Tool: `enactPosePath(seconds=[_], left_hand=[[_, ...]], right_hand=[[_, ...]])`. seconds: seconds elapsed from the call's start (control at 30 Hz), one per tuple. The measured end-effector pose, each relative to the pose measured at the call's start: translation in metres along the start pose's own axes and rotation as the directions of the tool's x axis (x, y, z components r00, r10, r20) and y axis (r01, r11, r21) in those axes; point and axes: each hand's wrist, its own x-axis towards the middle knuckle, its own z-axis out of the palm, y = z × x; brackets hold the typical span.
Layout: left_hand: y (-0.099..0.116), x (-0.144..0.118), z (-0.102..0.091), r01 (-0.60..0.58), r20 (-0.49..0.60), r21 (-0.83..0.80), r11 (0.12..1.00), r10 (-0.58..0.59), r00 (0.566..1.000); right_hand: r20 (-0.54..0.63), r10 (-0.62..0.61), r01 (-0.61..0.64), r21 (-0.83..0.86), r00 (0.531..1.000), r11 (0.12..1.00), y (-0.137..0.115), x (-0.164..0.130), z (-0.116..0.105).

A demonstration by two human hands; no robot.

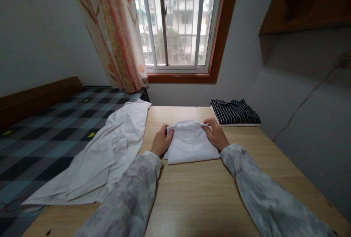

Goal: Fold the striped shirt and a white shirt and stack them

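A white shirt (192, 145), folded into a compact rectangle, lies on the wooden table (189, 197) in front of me. My left hand (162, 140) pinches its far left corner between thumb and fingers. At the far right corner, my right hand (215, 133) grips the shirt's edge the same way. The far edge looks slightly raised between both hands, and a small button shows on the front. Parts of my fingertips are hidden behind the cloth.
An unfolded white garment (109, 153) spreads over the table's left edge and the checked bed (55, 131). Folded black-and-white striped clothing (234, 112) rests on a white piece at the back right. A wall shelf (307, 7) juts out above right; a curtain (115, 29) hangs by the window.
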Motion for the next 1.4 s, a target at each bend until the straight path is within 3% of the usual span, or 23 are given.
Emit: enactPosePath(seconds=[0.13,0.3,0.4,0.5,0.63,0.73,0.87,1.13,1.4], left_hand=[[-0.003,0.002,0.001,0.007,-0.014,-0.026,1.000,-0.008,1.000],[-0.004,0.003,0.001,-0.029,-0.059,-0.013,0.999,0.028,0.998],[-0.001,0.001,0.001,-0.058,-0.206,0.048,0.997,0.066,0.976],[0.003,-0.001,-0.001,0.055,-0.331,0.088,0.995,-0.023,0.943],[0.003,-0.002,-0.003,0.185,-0.208,0.063,0.981,-0.168,0.964],[-0.001,-0.001,-0.002,0.152,-0.141,0.059,0.987,-0.143,0.980],[-0.007,0.001,0.000,0.120,-0.094,-0.063,0.991,-0.126,0.988],[-0.007,0.000,0.001,0.023,-0.096,-0.087,0.996,-0.031,0.995],[-0.009,0.000,0.002,0.081,-0.025,-0.064,0.995,-0.083,0.996]], right_hand=[[0.055,0.180,-0.185,0.126,0.982,0.975,0.013,0.001,0.011],[0.028,0.291,-0.290,0.231,0.956,0.929,0.019,0.003,0.014],[0.029,0.330,-0.324,0.290,0.944,0.901,0.023,0.004,0.012],[-0.011,0.345,-0.328,0.284,0.938,0.901,0.026,0.003,0.013],[-0.033,0.380,-0.354,0.298,0.924,0.887,0.028,0.000,0.017],[-0.031,0.358,-0.329,0.328,0.933,0.886,0.028,-0.001,0.019],[-0.028,0.319,-0.285,0.382,0.947,0.879,0.029,0.000,0.017],[-0.039,0.317,-0.284,0.351,0.948,0.892,0.030,0.000,0.014],[0.049,0.360,-0.348,0.402,0.932,0.847,0.034,0.000,0.020]])
